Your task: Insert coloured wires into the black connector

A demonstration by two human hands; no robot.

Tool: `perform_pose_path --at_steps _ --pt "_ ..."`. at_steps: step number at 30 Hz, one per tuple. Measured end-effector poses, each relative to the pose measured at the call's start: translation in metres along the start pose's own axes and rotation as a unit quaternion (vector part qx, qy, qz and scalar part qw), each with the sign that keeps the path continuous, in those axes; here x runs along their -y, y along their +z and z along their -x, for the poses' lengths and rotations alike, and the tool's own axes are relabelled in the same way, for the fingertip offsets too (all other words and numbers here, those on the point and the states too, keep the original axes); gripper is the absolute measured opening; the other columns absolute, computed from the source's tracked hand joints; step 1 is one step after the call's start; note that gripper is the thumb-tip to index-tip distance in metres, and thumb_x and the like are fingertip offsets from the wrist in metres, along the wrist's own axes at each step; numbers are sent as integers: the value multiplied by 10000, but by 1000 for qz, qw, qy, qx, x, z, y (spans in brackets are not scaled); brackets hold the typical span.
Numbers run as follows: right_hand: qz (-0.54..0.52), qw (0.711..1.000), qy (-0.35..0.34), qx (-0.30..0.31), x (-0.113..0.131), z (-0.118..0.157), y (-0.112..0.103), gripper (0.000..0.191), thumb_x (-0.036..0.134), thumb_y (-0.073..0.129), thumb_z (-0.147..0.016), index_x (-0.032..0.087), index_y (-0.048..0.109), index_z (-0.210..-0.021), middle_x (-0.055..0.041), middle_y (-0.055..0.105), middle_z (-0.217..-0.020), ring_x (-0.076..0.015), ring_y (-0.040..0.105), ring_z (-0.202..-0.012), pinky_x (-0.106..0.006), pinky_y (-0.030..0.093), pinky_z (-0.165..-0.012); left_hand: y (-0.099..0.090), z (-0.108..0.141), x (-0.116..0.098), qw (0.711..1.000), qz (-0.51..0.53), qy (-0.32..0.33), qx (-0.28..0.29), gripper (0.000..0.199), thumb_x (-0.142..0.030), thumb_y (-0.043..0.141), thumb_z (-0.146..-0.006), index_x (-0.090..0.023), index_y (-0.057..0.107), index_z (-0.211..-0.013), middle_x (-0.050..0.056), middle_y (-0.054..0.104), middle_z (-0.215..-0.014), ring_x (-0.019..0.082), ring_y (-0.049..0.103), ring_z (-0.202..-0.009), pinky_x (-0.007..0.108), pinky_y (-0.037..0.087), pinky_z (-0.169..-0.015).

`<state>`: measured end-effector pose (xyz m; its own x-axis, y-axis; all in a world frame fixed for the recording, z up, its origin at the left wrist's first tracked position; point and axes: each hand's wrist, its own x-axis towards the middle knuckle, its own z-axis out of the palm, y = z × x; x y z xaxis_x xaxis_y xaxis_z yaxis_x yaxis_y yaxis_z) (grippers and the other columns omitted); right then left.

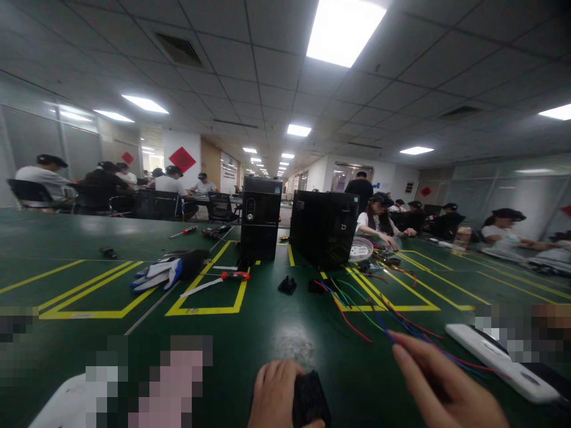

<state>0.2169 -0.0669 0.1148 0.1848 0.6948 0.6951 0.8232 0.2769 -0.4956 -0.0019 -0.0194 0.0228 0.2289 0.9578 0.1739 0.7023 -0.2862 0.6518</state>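
At the bottom centre my left hand (275, 395) is wrapped round a black block-like part (311, 398), its fingers curled over the left side. My right hand (439, 380), lower right, pinches a blue wire (384, 328) between thumb and index finger. Red, green and blue wires (401, 318) spread across the green table (214, 362) beyond and beside that hand. Some of them run to a small black connector (316, 286). A second small black part (287, 285) sits just left of the connector.
Two black computer cases (260, 220) (323, 229) stand at the middle back. Gloves (165, 270), a red-handled screwdriver (234, 276) and a white tool lie left. A white power strip (499, 362) lies right. A white basket (360, 249) and a seated person (379, 220) are beyond.
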Motion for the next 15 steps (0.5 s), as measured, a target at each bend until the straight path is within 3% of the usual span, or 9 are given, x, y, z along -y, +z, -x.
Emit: perform_pose_path --at_steps 3,8,15 --pt "20 998 46 -26 3 -45 -17 437 531 535 -777 236 697 -1056 -16 714 -676 -163 647 -531 -215 472 -418 4 -4 4 1000 -11 -12 1 443 -272 807 -495 -238 611 -891 12 642 -997 265 530 -1018 359 323 -938" --pt "-6 998 67 14 3 -95 -11 560 501 509 -754 143 656 -1159 -13 645 -606 -163 576 -528 -266 442 -487 13 -11 15 1000 -20 2 11 467 -285 802 -494 -235 607 -916 15 665 -993 273 559 -1004 379 330 -947" --pt "58 975 27 211 -17 -138 39 435 355 424 -839 133 708 -1081 -41 706 -697 -184 626 -642 -282 448 -588 16 -15 17 998 -57 2 21 155 -206 582 -775 -252 614 -920 11 687 -1009 239 594 -1023 384 371 -926"
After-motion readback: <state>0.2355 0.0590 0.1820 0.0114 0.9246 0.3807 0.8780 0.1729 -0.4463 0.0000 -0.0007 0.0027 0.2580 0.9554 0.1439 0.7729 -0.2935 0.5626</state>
